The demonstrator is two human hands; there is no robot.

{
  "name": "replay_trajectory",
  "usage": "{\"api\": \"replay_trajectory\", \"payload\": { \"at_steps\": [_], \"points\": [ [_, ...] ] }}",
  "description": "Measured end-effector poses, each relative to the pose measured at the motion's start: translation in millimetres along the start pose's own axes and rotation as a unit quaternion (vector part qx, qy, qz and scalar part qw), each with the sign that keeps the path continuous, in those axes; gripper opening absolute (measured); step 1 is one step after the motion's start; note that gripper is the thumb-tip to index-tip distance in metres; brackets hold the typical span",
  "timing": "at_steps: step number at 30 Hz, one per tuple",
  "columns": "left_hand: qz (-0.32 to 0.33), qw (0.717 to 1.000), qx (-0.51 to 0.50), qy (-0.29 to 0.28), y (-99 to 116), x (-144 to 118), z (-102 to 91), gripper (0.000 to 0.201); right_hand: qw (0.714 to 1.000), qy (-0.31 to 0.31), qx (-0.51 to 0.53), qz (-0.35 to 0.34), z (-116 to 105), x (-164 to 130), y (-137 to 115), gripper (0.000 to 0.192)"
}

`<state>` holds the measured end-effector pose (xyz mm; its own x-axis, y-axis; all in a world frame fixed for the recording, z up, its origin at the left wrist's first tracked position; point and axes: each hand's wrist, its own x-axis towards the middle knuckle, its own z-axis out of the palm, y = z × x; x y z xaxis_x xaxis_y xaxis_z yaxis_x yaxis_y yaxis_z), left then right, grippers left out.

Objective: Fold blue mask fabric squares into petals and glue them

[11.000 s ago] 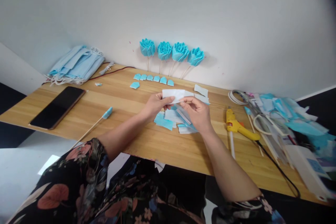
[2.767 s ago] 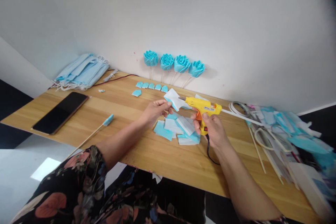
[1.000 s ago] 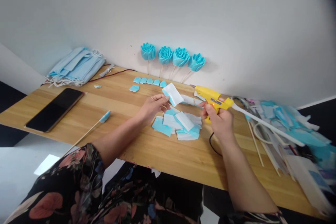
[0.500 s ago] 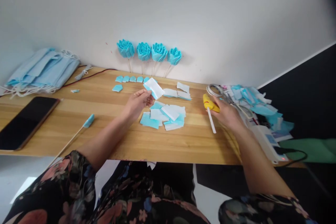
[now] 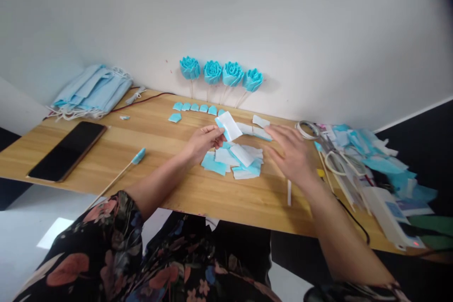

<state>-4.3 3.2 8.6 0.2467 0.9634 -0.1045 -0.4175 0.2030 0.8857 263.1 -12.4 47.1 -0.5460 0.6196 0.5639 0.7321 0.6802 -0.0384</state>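
Note:
My left hand (image 5: 207,143) pinches a folded blue-and-white piece of mask fabric (image 5: 230,126) by its lower left edge, above the table. My right hand (image 5: 290,153) holds nothing, its fingers stretched apart toward the held piece. Beneath both hands lies a pile of cut fabric pieces (image 5: 215,165). Mostly hidden under my right wrist is the yellow glue gun (image 5: 321,173); its white glue stick (image 5: 289,193) pokes out. Behind the pile lie more white strips (image 5: 260,132) and a row of small blue petals (image 5: 194,107).
Several blue fabric roses (image 5: 213,73) on sticks lean at the wall. Face masks (image 5: 94,89) are stacked at the left, beside a phone (image 5: 69,151) and a stick with a blue tip (image 5: 118,177). On the right are tape (image 5: 307,130), scissors (image 5: 345,164), scraps (image 5: 378,146) and a power strip (image 5: 389,217).
My right hand has let go of the yellow glue gun, which now lies on the table, and has moved toward my left hand. The view has shifted, while the left hand keeps its fabric piece.

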Motion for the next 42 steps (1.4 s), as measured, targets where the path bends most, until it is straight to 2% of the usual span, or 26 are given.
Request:
{"api": "replay_trajectory", "payload": {
  "at_steps": [4, 7, 10, 14, 20, 23, 26, 32, 37, 42],
  "points": [
    [-0.01, 1.0, 0.008, -0.012, -3, 2, -0.8, 0.027, 0.994, 0.034, 0.075, -0.071, 44, 31, -27, 0.057],
    [-0.013, 1.0, 0.015, -0.007, -5, 3, -1.4, 0.027, 0.989, 0.037, 0.106, -0.098, 62, 44, -31, 0.05],
    [-0.016, 1.0, 0.018, 0.009, -6, 4, -1.3, 0.025, 0.985, 0.06, 0.118, -0.107, 68, 50, -31, 0.034],
    [-0.004, 0.999, 0.024, 0.026, -7, 4, -1.0, 0.025, 0.982, 0.107, 0.135, -0.083, 73, 50, -32, 0.022],
    [0.029, 0.999, 0.012, 0.016, -9, 4, -0.9, 0.02, 0.979, 0.102, 0.16, -0.071, 80, 43, -35, 0.014],
    [0.05, 0.998, 0.039, 0.028, -8, 4, -0.9, 0.018, 0.975, 0.094, 0.197, -0.031, 80, 39, -39, 0.013],
    [0.068, 0.995, 0.067, 0.044, -8, 4, -1.0, 0.017, 0.96, 0.092, 0.261, 0.05, 81, 36, -44, 0.009],
    [0.072, 0.99, 0.103, 0.061, -9, 4, 0.6, 0.019, 0.901, 0.061, 0.381, 0.2, 87, 31, -46, 0.006],
    [0.062, 0.993, 0.091, 0.047, -9, 3, 2.3, 0.019, 0.854, 0.035, 0.443, 0.27, 91, 31, -44, 0.015],
    [0.068, 0.992, 0.099, 0.041, -9, 3, 1.5, 0.022, 0.816, 0.047, 0.487, 0.308, 92, 32, -47, 0.018]
  ]
}}
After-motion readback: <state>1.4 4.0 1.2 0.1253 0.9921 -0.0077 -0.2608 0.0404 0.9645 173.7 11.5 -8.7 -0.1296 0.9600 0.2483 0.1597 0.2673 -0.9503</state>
